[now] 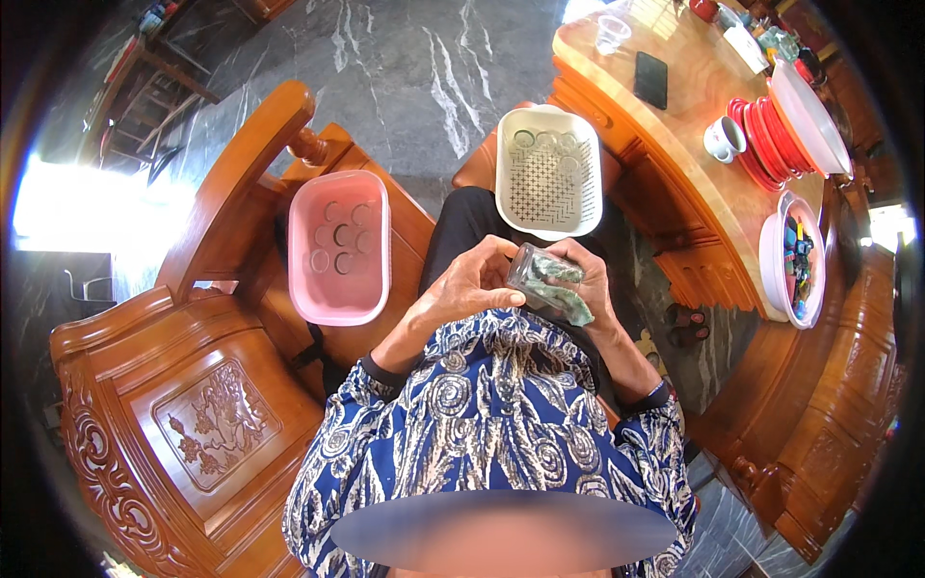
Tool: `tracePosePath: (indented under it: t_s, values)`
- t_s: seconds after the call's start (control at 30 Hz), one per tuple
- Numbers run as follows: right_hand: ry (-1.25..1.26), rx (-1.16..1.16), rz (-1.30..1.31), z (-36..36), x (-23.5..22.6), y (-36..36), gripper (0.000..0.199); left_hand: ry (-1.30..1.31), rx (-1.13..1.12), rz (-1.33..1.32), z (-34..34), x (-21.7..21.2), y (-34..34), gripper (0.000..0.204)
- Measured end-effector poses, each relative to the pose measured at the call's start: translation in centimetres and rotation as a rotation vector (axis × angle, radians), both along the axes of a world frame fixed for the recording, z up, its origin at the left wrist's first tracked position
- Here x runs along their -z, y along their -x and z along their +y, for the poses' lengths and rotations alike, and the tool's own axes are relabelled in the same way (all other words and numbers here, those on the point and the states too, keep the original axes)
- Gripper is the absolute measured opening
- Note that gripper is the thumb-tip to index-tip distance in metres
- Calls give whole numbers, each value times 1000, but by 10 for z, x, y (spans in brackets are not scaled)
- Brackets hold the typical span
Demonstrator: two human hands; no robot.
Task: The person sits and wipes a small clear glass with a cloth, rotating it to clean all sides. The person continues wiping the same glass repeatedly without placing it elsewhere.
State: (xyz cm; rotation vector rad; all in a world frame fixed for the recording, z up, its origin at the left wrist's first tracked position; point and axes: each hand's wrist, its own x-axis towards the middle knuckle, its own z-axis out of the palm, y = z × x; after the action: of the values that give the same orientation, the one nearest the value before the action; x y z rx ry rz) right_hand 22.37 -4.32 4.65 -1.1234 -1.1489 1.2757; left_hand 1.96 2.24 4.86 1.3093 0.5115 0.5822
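Observation:
Both my hands meet in front of my chest around a small clear plastic bag (551, 282) holding greenish pieces. My left hand (469, 284) pinches the bag's near edge with its fingertips. My right hand (590, 281) cups the bag from behind and underneath. Just beyond the hands a white perforated basket (548, 173) rests on my lap. To the left, on the wooden chair seat, lies a pink plastic tub (341, 246) with several round lids or rings in its bottom.
A carved wooden armchair (207, 318) stands at my left. At the right a wooden table (694, 164) carries a dark phone (651, 79), a white mug (723, 140), stacked red and white plates (785, 130), a clear cup (611, 34) and a white bowl of coloured pieces (795, 260). Grey marble floor lies beyond.

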Motion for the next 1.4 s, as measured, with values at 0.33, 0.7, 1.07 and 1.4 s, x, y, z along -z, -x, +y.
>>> tracePosePath:
  t_s: [0.33,0.7,1.07,1.4]
  values:
    - [-784,168,-1058,4,-17,-3,26,61,70,106,-2,-14,-1,45]
    - [-441,217,-673,5,2,1,25,-386,-33,72,-2,-16,-8,57]
    - [85,-153,26,0,12,6,17,-678,-53,101,1,-28,-12,60]
    - [-389,93,-788,-2,-6,-5,21,133,26,88,4,-1,-1,43]
